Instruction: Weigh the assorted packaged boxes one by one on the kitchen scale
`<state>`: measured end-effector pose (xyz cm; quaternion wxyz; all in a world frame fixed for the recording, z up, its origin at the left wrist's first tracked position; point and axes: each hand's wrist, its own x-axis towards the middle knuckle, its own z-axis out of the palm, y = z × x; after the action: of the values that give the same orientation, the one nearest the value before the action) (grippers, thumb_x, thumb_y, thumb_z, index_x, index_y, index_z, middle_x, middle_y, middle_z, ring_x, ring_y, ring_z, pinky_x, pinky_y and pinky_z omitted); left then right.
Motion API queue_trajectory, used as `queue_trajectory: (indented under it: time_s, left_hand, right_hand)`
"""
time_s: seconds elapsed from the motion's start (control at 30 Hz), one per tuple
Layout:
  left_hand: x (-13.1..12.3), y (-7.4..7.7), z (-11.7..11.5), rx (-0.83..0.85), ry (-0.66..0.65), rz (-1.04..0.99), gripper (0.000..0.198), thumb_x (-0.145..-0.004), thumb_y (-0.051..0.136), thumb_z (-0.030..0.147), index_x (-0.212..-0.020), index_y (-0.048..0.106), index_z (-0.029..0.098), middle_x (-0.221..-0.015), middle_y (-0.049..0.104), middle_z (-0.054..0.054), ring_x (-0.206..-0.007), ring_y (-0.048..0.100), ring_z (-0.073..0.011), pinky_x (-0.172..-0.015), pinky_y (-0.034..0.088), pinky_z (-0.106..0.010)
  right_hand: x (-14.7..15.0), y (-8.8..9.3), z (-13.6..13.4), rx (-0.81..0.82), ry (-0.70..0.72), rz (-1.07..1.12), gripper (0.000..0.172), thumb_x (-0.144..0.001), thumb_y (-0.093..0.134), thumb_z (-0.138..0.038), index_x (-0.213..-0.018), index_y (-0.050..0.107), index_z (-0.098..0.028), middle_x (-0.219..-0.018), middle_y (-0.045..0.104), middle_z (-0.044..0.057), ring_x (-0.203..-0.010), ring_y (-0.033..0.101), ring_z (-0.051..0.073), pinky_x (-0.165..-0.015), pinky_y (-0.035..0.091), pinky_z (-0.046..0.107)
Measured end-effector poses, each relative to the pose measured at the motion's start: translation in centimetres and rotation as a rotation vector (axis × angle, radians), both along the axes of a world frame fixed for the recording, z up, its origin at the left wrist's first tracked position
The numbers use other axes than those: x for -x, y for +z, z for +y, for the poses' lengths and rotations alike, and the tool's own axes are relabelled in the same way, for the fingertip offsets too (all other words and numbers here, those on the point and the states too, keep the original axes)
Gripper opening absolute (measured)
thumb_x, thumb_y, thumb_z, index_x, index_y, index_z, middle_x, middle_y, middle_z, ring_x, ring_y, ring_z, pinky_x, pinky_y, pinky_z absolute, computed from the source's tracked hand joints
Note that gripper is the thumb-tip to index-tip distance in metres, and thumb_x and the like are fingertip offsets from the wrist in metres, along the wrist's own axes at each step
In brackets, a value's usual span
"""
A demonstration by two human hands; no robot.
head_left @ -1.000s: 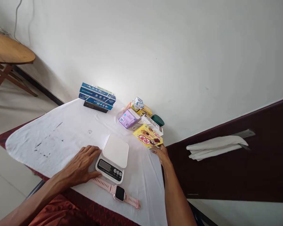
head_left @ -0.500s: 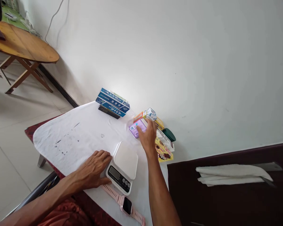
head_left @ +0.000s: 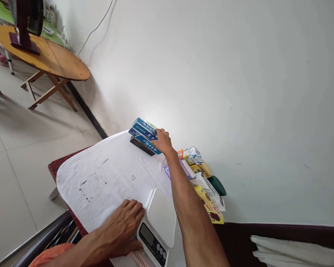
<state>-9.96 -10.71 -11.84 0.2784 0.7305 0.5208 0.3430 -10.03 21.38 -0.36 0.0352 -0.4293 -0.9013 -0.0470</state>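
Note:
My right hand reaches across the table to the stack of blue boxes by the wall and rests on its right end, fingers curled over the top box. My left hand lies flat with fingers apart against the left side of the white kitchen scale near the table's front edge. A heap of small colourful boxes lies to the right of my forearm, with a yellow snack box nearest me.
A white cloth with dark marks covers the table. A dark green lid lies by the wall. A wooden folding table stands at the far left. Folded white cloth lies on a dark surface at right. A pink strap end shows below the scale.
My right hand left the yellow snack box, passed over the small boxes and moved left to the blue stack. The view has shifted left. My left hand stays by the scale.

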Motion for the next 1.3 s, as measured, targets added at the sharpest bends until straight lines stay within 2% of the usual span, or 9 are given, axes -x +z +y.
queue_trajectory:
  time_s: [0.07, 0.23, 0.37, 0.5, 0.67, 0.8, 0.93, 1.17, 1.3]
  left_hand:
    - [0.1, 0.1, 0.0, 0.001, -0.001, 0.003, 0.060, -0.076, 0.084, 0.043, -0.123, 0.055, 0.020, -0.127, 0.059, -0.009, -0.119, 0.051, -0.0300, -0.109, 0.038, -0.046]
    - [0.2, 0.2, 0.0, -0.009, 0.014, 0.006, 0.060, -0.073, 0.086, 0.041, -0.120, 0.056, 0.019, -0.124, 0.059, -0.007, -0.117, 0.051, -0.0276, -0.106, 0.039, -0.043]
    - [0.2, 0.2, 0.0, -0.010, 0.013, 0.007, 0.064, -0.070, 0.089, 0.041, -0.121, 0.056, 0.019, -0.126, 0.059, -0.007, -0.117, 0.051, -0.0278, -0.107, 0.038, -0.043]
    - [0.1, 0.2, -0.1, -0.016, 0.013, 0.005, 0.065, -0.071, 0.088, 0.042, -0.123, 0.056, 0.019, -0.128, 0.059, -0.008, -0.119, 0.051, -0.0285, -0.108, 0.038, -0.044]
    - [0.2, 0.3, -0.2, -0.027, 0.002, 0.040, 0.063, -0.075, 0.085, 0.041, -0.125, 0.055, 0.020, -0.129, 0.059, -0.010, -0.120, 0.052, -0.0302, -0.106, 0.039, -0.046]
    - [0.5, 0.4, 0.0, -0.063, -0.029, 0.068, 0.059, -0.079, 0.082, 0.039, -0.127, 0.054, 0.021, -0.131, 0.059, -0.011, -0.121, 0.053, -0.0310, -0.105, 0.040, -0.046]
    - [0.6, 0.5, 0.1, -0.094, -0.037, 0.096, 0.054, -0.083, 0.078, 0.037, -0.129, 0.054, 0.020, -0.130, 0.059, -0.012, -0.120, 0.054, -0.0313, -0.104, 0.042, -0.048]
    - [0.6, 0.4, 0.2, -0.132, -0.032, 0.120, 0.055, -0.087, 0.075, 0.042, -0.132, 0.053, 0.021, -0.134, 0.058, -0.013, -0.120, 0.054, -0.0309, -0.103, 0.044, -0.048]
    - [0.6, 0.5, 0.1, -0.133, -0.027, 0.131, 0.056, -0.086, 0.076, 0.043, -0.132, 0.054, 0.021, -0.134, 0.059, -0.012, -0.120, 0.055, -0.0309, -0.103, 0.044, -0.049]
  right_hand:
    - [0.0, 0.0, -0.2, -0.016, -0.019, -0.017, 0.061, -0.077, 0.070, -0.017, -0.135, 0.052, -0.022, -0.136, 0.052, 0.014, -0.127, 0.043, 0.036, -0.101, 0.042, 0.056]
    - [0.5, 0.5, -1.4, -0.037, -0.089, -0.030, 0.047, -0.076, 0.072, -0.022, -0.121, 0.057, -0.020, -0.133, 0.051, 0.014, -0.129, 0.041, 0.036, -0.101, 0.041, 0.054]
    - [-0.2, 1.6, -3.2, -0.037, -0.108, 0.011, 0.049, -0.076, 0.074, -0.027, -0.120, 0.053, -0.022, -0.131, 0.055, 0.013, -0.127, 0.046, 0.033, -0.099, 0.043, 0.047]
    - [-3.3, 3.2, -6.4, -0.024, -0.085, 0.045, 0.045, -0.083, 0.069, -0.031, -0.122, 0.050, -0.021, -0.125, 0.063, 0.012, -0.117, 0.057, 0.029, -0.096, 0.045, 0.042]
    - [-10.3, 4.3, -12.4, 0.000, -0.068, 0.063, 0.043, -0.083, 0.071, -0.037, -0.120, 0.053, -0.022, -0.120, 0.067, 0.010, -0.114, 0.061, 0.030, -0.096, 0.044, 0.043]
    - [-16.1, 3.1, -17.3, 0.149, -0.140, 0.114, 0.042, -0.085, 0.070, -0.040, -0.120, 0.055, -0.022, -0.117, 0.068, 0.009, -0.108, 0.064, 0.028, -0.092, 0.047, 0.040]
    - [-20.2, 0.9, -20.8, 0.186, -0.228, 0.117, 0.040, -0.085, 0.071, -0.039, -0.117, 0.056, -0.022, -0.116, 0.069, 0.009, -0.107, 0.065, 0.028, -0.091, 0.049, 0.041]
    - [-23.0, -2.7, -23.2, 0.207, -0.279, 0.191, 0.041, -0.085, 0.071, -0.038, -0.120, 0.056, -0.024, -0.120, 0.068, 0.010, -0.113, 0.065, 0.031, -0.097, 0.050, 0.050]
    - [-24.1, -3.1, -23.5, 0.196, -0.247, 0.364, 0.062, -0.083, 0.072, -0.048, -0.136, 0.050, -0.024, -0.131, 0.063, 0.012, -0.124, 0.059, 0.032, -0.101, 0.050, 0.053]
